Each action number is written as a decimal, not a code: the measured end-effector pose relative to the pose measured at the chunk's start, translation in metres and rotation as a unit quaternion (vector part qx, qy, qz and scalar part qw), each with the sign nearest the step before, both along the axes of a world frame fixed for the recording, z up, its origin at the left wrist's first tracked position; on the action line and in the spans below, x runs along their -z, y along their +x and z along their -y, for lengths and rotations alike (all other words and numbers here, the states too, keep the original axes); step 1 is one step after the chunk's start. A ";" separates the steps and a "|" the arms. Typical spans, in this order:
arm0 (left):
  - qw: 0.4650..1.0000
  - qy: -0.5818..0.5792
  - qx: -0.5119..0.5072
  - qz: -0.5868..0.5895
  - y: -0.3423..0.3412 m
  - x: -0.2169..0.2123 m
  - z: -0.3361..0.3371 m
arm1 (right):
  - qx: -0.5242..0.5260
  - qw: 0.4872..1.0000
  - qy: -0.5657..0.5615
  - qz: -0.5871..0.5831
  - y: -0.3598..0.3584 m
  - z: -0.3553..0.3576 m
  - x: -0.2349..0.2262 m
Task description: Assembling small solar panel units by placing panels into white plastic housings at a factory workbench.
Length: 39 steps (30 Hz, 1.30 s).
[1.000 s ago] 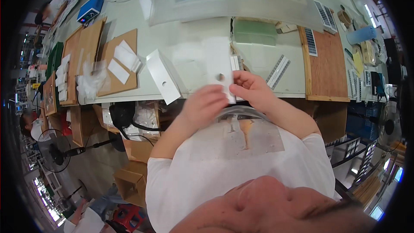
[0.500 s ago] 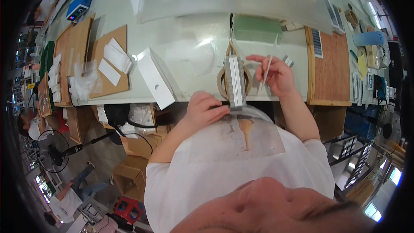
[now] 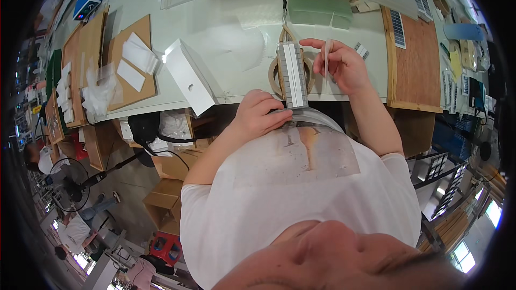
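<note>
Meanwhile left hand grips the grey block; right hand pinches a thin strip.

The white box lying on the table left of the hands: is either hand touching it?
No. The white box lies apart from both the left hand and the right hand.

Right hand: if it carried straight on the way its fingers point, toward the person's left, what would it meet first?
Likely the long grey stack of strips lying over the tape roll. The right hand, pinching a thin strip, points at it; depth is unclear.
</note>
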State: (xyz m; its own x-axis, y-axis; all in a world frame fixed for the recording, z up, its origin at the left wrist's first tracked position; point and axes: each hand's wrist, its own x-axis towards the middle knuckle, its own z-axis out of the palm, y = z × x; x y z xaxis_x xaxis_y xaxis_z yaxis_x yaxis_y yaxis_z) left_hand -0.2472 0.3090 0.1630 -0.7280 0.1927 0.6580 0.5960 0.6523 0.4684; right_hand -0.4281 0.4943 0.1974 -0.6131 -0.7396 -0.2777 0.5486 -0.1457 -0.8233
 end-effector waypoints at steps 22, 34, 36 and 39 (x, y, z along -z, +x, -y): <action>1.000 0.003 -0.014 0.005 0.001 0.003 0.000 | -0.009 1.000 0.017 0.006 -0.004 0.005 0.009; 1.000 0.002 -0.008 0.011 0.001 0.004 0.000 | -0.010 1.000 0.021 0.012 -0.004 0.006 0.009; 1.000 0.003 -0.007 0.012 0.001 0.004 0.000 | -0.012 1.000 0.022 0.015 -0.004 0.007 0.008; 1.000 0.004 -0.005 0.011 0.001 0.004 0.000 | -0.006 1.000 0.019 0.017 -0.004 0.007 0.007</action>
